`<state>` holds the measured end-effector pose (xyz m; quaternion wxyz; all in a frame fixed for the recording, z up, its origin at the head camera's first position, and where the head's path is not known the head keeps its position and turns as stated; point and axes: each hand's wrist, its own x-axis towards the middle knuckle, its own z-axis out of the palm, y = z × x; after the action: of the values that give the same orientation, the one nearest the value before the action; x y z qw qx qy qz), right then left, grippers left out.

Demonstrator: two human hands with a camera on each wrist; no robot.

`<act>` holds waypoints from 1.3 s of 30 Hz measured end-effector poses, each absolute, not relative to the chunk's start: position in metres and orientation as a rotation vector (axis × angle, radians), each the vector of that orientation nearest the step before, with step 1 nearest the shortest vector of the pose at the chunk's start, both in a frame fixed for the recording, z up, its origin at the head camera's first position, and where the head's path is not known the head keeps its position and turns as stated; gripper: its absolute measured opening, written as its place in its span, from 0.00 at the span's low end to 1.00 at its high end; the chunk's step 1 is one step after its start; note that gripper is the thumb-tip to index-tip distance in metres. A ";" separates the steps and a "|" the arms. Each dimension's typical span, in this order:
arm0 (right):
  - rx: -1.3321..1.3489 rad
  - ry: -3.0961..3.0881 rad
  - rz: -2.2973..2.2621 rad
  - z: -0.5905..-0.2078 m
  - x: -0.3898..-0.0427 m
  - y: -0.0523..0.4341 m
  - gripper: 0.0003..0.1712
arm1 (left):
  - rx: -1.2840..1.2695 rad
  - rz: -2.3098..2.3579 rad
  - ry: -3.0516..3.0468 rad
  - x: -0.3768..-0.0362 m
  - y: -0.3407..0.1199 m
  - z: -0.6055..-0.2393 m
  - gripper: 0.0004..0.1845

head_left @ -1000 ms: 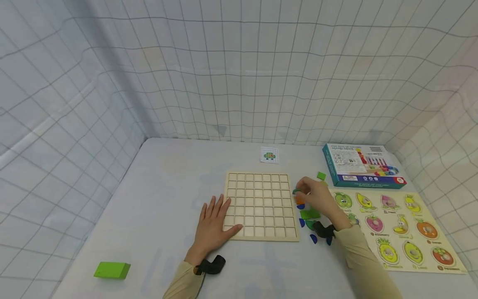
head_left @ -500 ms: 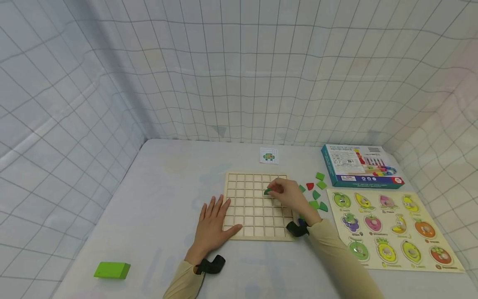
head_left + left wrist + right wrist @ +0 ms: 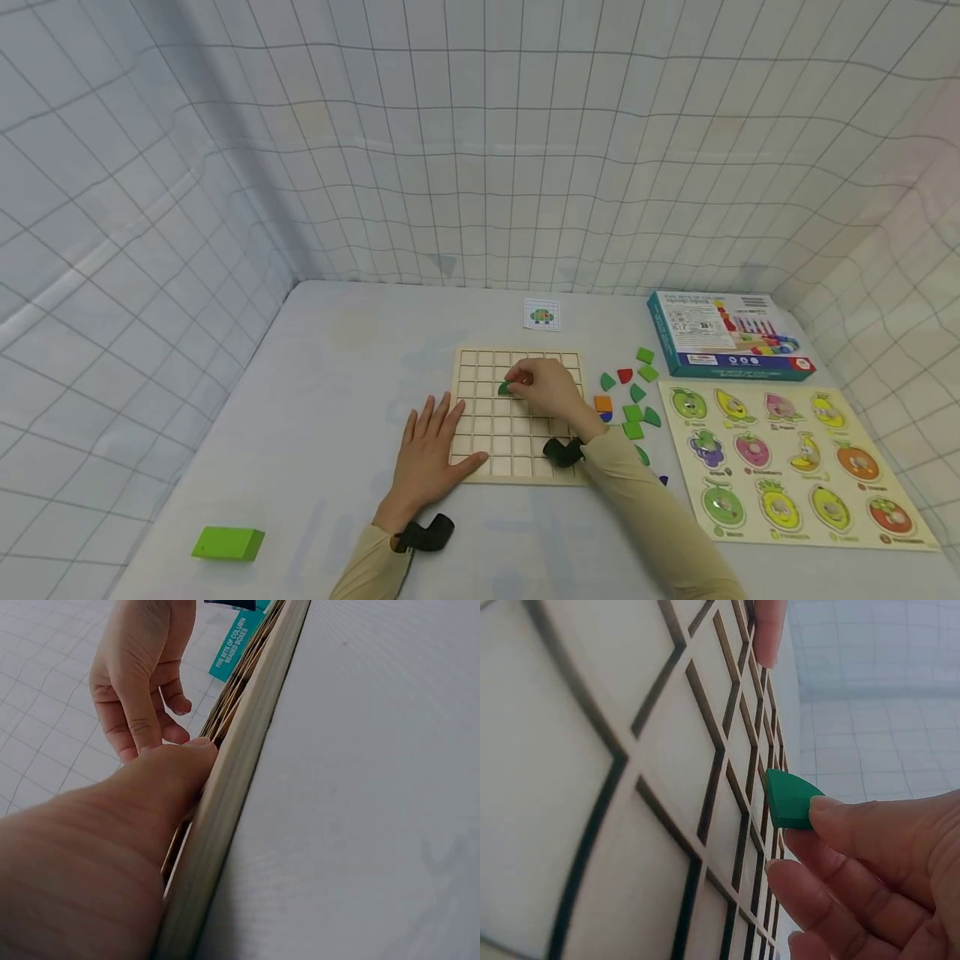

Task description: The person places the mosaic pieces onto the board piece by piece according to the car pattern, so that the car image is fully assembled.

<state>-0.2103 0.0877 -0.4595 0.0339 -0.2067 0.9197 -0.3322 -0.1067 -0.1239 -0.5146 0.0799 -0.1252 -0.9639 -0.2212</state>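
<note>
Green quarter-round piece (image 3: 504,388), pinched in my right hand (image 3: 551,392), hovers over the upper-middle cells of the wooden grid board (image 3: 480,417). My left hand (image 3: 429,454) lies flat at the board's 8 o'clock corner. No cell filled yet; loose pieces (image 3: 633,392) wait at 3 o'clock.

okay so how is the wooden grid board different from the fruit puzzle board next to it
The grid board is plain bare wood cut into small square cells, nearly all empty; the fruit puzzle board is pale yellow and filled with colourful fruit pieces. The left hand rests on the grid board's near left corner and the right hand holds a green piece over it; no hand touches the fruit board. Both lie flat on the table.
</note>
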 end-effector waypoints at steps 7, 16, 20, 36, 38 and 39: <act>-0.620 2.813 -1.008 -0.462 -0.211 0.082 0.03 | -0.383 -0.644 -2.871 -0.105 -0.125 -0.515 0.46; -0.599 2.806 -1.031 -0.467 -0.215 0.081 0.03 | -0.380 -0.643 -2.880 -0.106 -0.123 -0.513 0.46; -0.593 2.814 -1.021 -0.468 -0.215 0.081 0.04 | -0.379 -0.637 -2.876 -0.106 -0.123 -0.514 0.45; -0.575 2.770 -1.012 -0.472 -0.217 0.082 0.04 | -0.367 -0.633 -2.898 -0.104 -0.123 -0.510 0.45; -0.571 2.767 -1.008 -0.472 -0.217 0.082 0.05 | -0.368 -0.633 -2.899 -0.104 -0.123 -0.510 0.45; -0.569 2.764 -1.009 -0.472 -0.217 0.082 0.05 | -0.368 -0.634 -2.899 -0.104 -0.123 -0.510 0.45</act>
<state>-0.2171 0.0821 -0.4720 0.0726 -0.1894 0.9199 -0.3357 -0.1037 -0.1233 -0.5102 0.0758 -0.1228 -0.9667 -0.2113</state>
